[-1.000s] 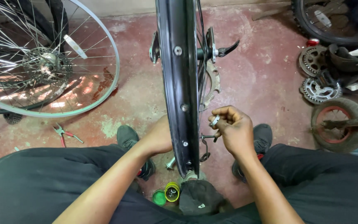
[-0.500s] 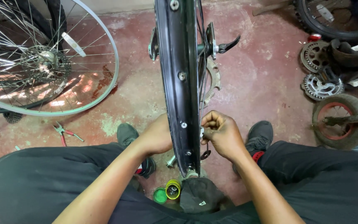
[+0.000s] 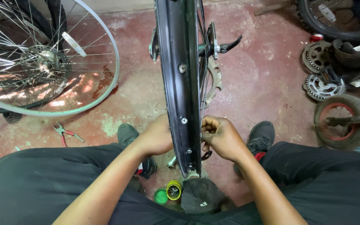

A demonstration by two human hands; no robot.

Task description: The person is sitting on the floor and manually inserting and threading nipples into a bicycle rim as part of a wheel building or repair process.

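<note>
While left hand [image 3: 157, 137] braces black rim [image 3: 180, 83] | right hand [image 3: 221, 137] pinches spoke [image 3: 202, 110] (fingers clenched) — wheel upright

Both hands, left hand [image 3: 157, 137] and right hand [image 3: 221, 136], hold the upright black rim [image 3: 179, 83].

Upright black wheel rim [image 3: 176, 83], edge-on

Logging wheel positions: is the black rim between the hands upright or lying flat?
Upright: the black rim stands on edge, left hand and right hand at its sides.
</note>
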